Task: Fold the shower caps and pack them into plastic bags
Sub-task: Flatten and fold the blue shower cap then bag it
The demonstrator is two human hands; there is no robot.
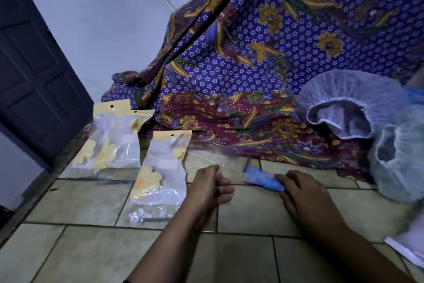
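Observation:
A rolled blue shower cap (260, 178) lies on the tiled floor, its right end under the fingers of my right hand (302, 193). My left hand (210, 185) pinches the edge of a clear plastic bag (213, 163) just left of the roll. The roll's left end sits at the bag's mouth; whether it is inside I cannot tell. Packed bags with yellow flower cards lie to the left: one near my left hand (160, 175), two more farther back (112, 138). Two unfolded caps rest at the right, a white one (346, 103) and a pale green one (399, 159).
A purple floral batik cloth (263, 64) hangs down and spreads over the floor behind the work area. A dark door (34, 71) stands at the left. White paper or plastic (408, 248) lies at the lower right edge.

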